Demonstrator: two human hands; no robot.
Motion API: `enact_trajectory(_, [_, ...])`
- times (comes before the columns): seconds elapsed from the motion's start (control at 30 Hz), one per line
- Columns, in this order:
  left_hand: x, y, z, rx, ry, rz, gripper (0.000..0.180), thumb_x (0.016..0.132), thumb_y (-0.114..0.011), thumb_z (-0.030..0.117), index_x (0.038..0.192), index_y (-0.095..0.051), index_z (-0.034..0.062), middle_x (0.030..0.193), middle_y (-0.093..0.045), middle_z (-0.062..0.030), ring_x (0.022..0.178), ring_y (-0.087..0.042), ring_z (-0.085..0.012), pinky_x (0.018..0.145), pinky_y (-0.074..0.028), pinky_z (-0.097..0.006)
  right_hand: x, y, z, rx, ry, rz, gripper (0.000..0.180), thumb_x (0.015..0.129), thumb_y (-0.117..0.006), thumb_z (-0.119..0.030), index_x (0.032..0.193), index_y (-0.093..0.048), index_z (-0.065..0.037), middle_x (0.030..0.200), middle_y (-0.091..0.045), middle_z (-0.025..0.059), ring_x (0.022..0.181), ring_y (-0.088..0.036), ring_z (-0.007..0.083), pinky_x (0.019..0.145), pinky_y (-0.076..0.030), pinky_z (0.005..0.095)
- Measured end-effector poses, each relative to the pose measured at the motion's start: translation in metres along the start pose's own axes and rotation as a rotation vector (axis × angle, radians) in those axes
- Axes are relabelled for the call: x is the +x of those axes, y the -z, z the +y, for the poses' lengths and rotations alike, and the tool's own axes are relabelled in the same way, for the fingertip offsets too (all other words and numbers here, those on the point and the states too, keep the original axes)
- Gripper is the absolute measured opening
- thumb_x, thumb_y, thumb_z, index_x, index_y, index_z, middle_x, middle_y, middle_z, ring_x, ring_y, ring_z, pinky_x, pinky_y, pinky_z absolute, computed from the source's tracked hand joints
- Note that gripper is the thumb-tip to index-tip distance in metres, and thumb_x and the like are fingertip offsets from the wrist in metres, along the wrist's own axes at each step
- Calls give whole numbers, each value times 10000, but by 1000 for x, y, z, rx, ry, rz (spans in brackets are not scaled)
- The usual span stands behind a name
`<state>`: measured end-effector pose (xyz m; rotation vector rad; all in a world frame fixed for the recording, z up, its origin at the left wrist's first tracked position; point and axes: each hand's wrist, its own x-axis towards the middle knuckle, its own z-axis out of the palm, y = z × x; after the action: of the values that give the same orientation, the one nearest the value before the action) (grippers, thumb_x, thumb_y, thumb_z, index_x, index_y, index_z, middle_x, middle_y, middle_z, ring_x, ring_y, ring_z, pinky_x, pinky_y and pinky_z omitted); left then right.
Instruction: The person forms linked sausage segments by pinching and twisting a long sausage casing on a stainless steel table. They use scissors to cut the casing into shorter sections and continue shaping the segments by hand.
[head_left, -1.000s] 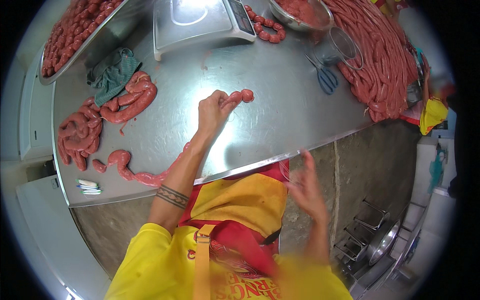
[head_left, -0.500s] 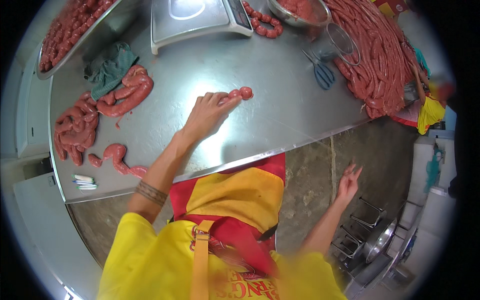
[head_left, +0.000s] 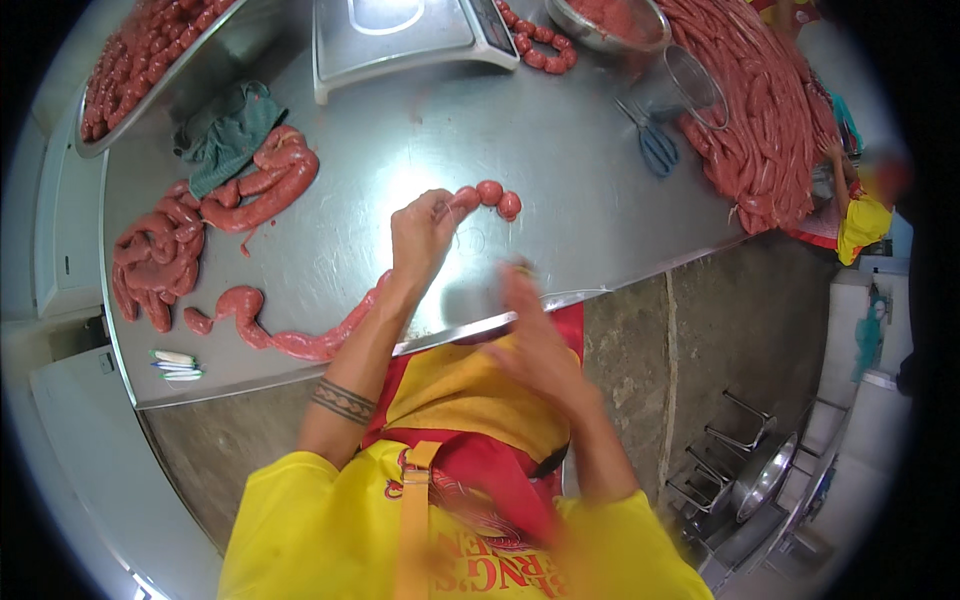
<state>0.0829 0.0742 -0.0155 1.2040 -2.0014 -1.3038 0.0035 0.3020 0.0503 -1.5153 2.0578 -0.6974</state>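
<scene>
My left hand point(head_left: 420, 235) is closed in a pinch on a pink sausage, just behind a short run of tied round links point(head_left: 489, 193) lying on the steel table. Past my left forearm, a longer untied stretch of sausage point(head_left: 305, 345) curves along the near edge, partly hidden by the arm. Thin thread hangs about the pinched spot. My right hand point(head_left: 540, 335) is above the table's front edge, smeared by motion, so its fingers cannot be made out. A thin white string point(head_left: 575, 292) lies along the edge beside it.
Coiled sausages point(head_left: 160, 255) and a green cloth point(head_left: 230, 135) lie left, near thread bundles point(head_left: 176, 367). A scale point(head_left: 400, 45) stands at the back. Blue-handled scissors point(head_left: 656, 152), a clear jug point(head_left: 690, 90) and heaped long sausages point(head_left: 750, 120) are right. Another person point(head_left: 862, 225) is far right.
My right hand has swung in from the right to the table's front edge. My left hand has shifted slightly back, and another round link shows beyond its fingers.
</scene>
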Motion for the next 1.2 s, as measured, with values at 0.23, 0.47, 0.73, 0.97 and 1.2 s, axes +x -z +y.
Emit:
enact_trajectory(0.23, [-2, 1, -2, 620, -708, -47, 169, 979, -703, 83, 1138, -747, 122, 851, -653, -94, 772, -613, -221, 659, -502, -355, -293, 124, 84, -122, -481, -150, 288, 800, -559, 75, 909, -746, -114, 852, -733, 70, 803, -668, 300, 766, -490, 411])
enact_trajectory(0.47, [-8, 24, -10, 640, -728, -230, 518, 936, -667, 17, 1404, -637, 239, 1121, -694, -108, 1042, -627, -321, 888, -529, -443, -328, 67, 269, 1730, -525, 1196, 421, 966, -580, 44, 1344, -644, -131, 1379, -668, 146, 1107, -668, 261, 760, -567, 339])
enact_trajectory(0.73, [-30, 27, -11, -127, -241, -66, 516, 973, -688, 49, 1471, -555, 25, 974, -771, -133, 864, -702, -217, 822, -564, -348, 134, 95, 115, -598, -425, -201, 527, 727, -901, -324, 1158, -706, -93, 1165, -742, 183, 1072, -716, 352, 874, -579, 471])
enact_trajectory(0.97, [-27, 13, -5, -106, 39, -12, 305, 950, -794, 180, 1143, -714, -43, 869, -774, -199, 751, -759, -230, 670, -571, -361, 23, -23, -30, 12, 164, -30, 1153, 783, -890, -170, 1667, -169, -11, 1670, -293, 281, 1478, -435, 459, 1169, -455, 502])
enact_trajectory(1.2, [-30, 10, -8, 223, -502, -75, 118, 937, -715, 100, 1032, -784, 111, 918, -674, -96, 864, -650, -273, 746, -512, -425, -288, 130, 63, -19, -372, -256, 333, 809, -597, 60, 1064, -760, -79, 977, -774, 146, 816, -731, 260, 781, -538, 368])
